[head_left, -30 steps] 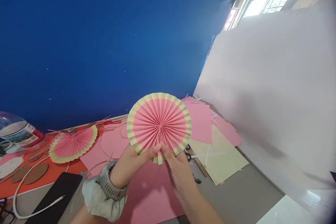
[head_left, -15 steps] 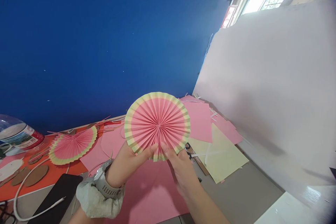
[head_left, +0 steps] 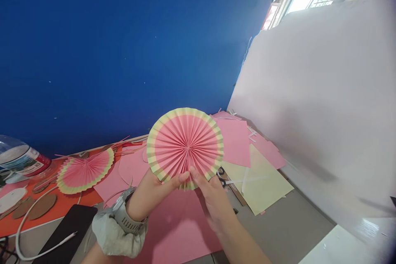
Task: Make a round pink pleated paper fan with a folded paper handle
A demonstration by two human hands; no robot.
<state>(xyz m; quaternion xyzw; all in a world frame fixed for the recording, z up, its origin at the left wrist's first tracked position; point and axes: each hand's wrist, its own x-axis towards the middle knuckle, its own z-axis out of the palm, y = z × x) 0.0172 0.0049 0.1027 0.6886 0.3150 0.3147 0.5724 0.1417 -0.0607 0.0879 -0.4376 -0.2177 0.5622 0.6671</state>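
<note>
A round pleated paper fan (head_left: 187,140), pink with a pale yellow-green rim, is held upright above the table between both hands. My left hand (head_left: 163,189), with a grey watch and a pale scrunchie at the wrist, grips its lower left edge, thumb on the front. On the lower right edge my right hand (head_left: 210,192) has the same hold. The two thumbs almost meet beside the lower seam; the other fingers are hidden behind the paper. A second, partly opened pleated fan (head_left: 86,169) lies to the left on orange paper.
Pink sheets (head_left: 233,140) and a pale yellow sheet (head_left: 262,185) lie right, with scissors (head_left: 221,175) beside them. At left are a plastic container (head_left: 23,159), cardboard discs (head_left: 43,207), a white cable (head_left: 19,231) and a black flat object (head_left: 66,235). A blue wall rises behind.
The left thumb has slid slightly right, closer to the right thumb along the fan's lower seam. The fan and both hands otherwise stay nearly in place.
</note>
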